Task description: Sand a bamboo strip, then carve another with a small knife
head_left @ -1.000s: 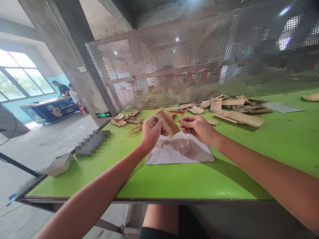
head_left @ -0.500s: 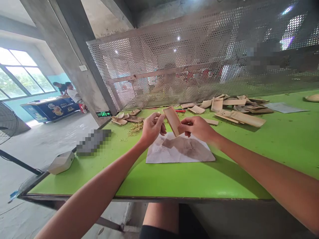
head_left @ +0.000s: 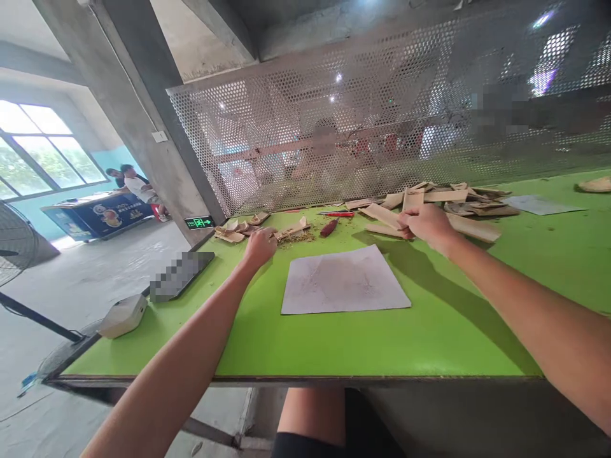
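My left hand [head_left: 260, 248] is closed at the left of the table, its fingers on one end of a pale bamboo piece [head_left: 294, 229] low over a heap of shavings. My right hand [head_left: 428, 226] grips the end of another flat bamboo piece [head_left: 382, 215] beside the pile at the right. A white paper sheet [head_left: 344, 280], dusted with brown, lies between my forearms. Beyond the paper rests a tool with a dark red handle [head_left: 329, 228], and behind it a red-handled tool [head_left: 340, 214].
Several bamboo pieces are piled at the back right [head_left: 470, 202], with smaller curved offcuts [head_left: 231, 234] at the left. A white box [head_left: 123, 316] stands by the left edge. Perforated metal mesh [head_left: 305, 146] rises behind the green table [head_left: 372, 353]. Two people sit far left.
My hands have moved apart from over the paper. The left went left to the shavings; the right went right to the pile and took hold of a bamboo piece.
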Demonstrator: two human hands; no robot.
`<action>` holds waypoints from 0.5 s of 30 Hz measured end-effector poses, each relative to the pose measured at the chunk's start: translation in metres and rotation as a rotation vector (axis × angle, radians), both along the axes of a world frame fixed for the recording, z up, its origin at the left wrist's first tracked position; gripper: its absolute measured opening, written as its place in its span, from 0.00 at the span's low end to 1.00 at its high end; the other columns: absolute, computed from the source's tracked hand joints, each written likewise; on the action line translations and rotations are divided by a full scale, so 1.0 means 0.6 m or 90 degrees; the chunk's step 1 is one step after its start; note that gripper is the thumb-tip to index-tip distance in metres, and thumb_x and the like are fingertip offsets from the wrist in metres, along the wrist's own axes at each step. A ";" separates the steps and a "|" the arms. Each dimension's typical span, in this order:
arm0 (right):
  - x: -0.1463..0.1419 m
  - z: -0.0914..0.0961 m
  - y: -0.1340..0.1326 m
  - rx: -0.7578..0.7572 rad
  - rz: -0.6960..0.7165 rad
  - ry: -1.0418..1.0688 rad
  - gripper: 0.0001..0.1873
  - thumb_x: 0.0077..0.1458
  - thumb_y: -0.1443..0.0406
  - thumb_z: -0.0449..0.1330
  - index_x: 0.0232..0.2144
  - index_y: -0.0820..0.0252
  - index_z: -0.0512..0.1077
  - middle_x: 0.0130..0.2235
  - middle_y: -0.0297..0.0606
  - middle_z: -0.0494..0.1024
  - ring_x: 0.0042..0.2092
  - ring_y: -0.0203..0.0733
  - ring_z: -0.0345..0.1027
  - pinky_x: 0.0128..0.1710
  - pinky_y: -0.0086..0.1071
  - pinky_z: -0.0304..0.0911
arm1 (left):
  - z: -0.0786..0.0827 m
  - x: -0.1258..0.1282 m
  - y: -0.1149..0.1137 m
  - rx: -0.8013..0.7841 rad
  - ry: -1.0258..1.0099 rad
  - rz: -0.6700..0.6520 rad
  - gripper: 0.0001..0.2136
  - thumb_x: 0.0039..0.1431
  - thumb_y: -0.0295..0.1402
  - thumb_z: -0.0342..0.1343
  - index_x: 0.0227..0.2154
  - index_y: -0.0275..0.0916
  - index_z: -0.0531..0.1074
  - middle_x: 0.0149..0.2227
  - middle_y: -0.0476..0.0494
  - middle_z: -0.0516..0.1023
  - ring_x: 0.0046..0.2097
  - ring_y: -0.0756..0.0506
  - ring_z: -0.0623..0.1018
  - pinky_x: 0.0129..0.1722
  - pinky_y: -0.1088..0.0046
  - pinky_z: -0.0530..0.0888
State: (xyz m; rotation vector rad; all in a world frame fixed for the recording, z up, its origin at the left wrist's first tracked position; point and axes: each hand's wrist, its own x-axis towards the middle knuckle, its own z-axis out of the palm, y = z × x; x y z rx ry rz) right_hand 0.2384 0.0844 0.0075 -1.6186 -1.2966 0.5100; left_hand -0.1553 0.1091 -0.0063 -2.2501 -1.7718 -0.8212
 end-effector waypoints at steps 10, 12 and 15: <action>0.033 0.006 0.002 -0.085 -0.062 -0.277 0.13 0.52 0.68 0.60 0.39 0.68 0.80 0.26 0.48 0.79 0.28 0.39 0.69 0.31 0.31 0.56 | -0.028 -0.006 0.027 -0.042 0.046 -0.069 0.19 0.52 0.27 0.48 0.42 0.36 0.81 0.42 0.37 0.83 0.46 0.40 0.79 0.50 0.67 0.73; 0.035 0.004 0.003 -0.083 -0.062 -0.301 0.13 0.52 0.68 0.60 0.39 0.68 0.80 0.26 0.48 0.78 0.29 0.39 0.67 0.31 0.31 0.55 | -0.025 -0.009 0.028 -0.041 0.046 -0.068 0.18 0.52 0.27 0.48 0.41 0.37 0.81 0.42 0.39 0.83 0.45 0.41 0.79 0.50 0.68 0.73; 0.042 -0.003 0.004 -0.095 -0.063 -0.288 0.13 0.53 0.69 0.59 0.38 0.69 0.80 0.25 0.47 0.77 0.28 0.39 0.67 0.32 0.31 0.55 | -0.022 -0.010 0.028 -0.042 0.051 -0.071 0.18 0.52 0.27 0.48 0.40 0.36 0.81 0.42 0.39 0.83 0.45 0.41 0.79 0.50 0.68 0.73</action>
